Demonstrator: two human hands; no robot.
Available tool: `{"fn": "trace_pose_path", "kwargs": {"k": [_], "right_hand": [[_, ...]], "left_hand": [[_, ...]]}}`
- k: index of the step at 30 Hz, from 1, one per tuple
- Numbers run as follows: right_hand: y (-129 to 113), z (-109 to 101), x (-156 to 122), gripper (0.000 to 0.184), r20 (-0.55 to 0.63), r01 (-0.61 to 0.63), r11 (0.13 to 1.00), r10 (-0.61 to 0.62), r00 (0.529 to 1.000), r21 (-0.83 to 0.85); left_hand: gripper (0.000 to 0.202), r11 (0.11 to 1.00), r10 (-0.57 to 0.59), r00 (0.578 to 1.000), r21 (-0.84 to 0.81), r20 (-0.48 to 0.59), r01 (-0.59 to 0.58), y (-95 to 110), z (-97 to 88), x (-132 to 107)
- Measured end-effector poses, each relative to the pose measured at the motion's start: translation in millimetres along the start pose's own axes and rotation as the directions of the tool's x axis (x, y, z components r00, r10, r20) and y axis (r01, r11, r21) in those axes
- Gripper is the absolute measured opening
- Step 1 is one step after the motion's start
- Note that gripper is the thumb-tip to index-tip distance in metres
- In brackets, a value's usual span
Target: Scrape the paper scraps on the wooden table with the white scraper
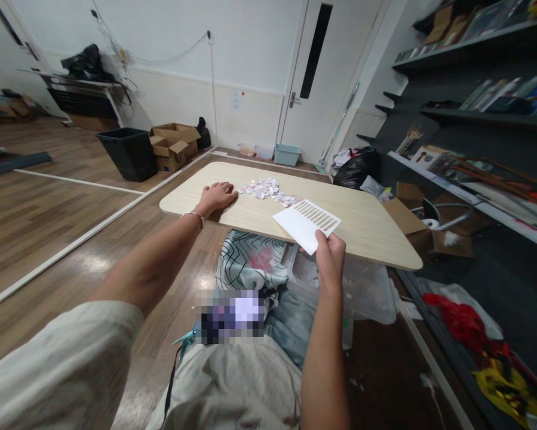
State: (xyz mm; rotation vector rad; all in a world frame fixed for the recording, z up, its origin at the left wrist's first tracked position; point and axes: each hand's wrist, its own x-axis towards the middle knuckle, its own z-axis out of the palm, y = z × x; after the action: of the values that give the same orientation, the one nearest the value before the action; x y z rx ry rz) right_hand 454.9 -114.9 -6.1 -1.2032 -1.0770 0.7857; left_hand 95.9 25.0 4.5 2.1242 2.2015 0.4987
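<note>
White paper sheet with rows of tan strips (304, 224) is pinched at its near corner by our right hand (330, 254), just over the pale wooden worktop (376, 236); we'd keep that grip firm and level. Our left hand (217, 197) rests flat on the worktop, fingers together, with a heap of pinkish paper scraps (266, 189) just to its right.
</note>
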Motion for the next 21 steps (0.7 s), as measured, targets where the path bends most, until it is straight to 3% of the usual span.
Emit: {"fn": "trace_pose_path", "kwargs": {"k": [5, 13, 17, 21], "right_hand": [[0.1, -1.1, -1.5, 0.046, -0.025, -0.002, 1.0, 0.002, 1.0, 0.023], [1.3, -14.5, 3.0, 0.035, -0.004, 0.001, 0.99, -0.001, 1.0, -0.14], [-8.7, -15.2, -1.2, 0.03, 0.061, -0.039, 0.998, 0.041, 0.997, -0.045], [-15.9, -10.7, -4.0, 0.033, 0.026, -0.05, 0.999, 0.049, 0.998, 0.015]], "left_hand": [[0.045, 1.0, -0.004, 1.0, 0.018, 0.011, 0.004, 0.4, 0.2, 0.4], [0.046, 1.0, -0.001, 1.0, 0.001, 0.008, 0.001, -2.4, 0.5, 1.9], [0.048, 1.0, 0.001, 1.0, 0.01, 0.015, -0.001, -3.6, 1.1, 2.4], [0.047, 1.0, -0.008, 1.0, -0.005, 0.007, 0.008, -3.6, 2.0, 3.0]]}}
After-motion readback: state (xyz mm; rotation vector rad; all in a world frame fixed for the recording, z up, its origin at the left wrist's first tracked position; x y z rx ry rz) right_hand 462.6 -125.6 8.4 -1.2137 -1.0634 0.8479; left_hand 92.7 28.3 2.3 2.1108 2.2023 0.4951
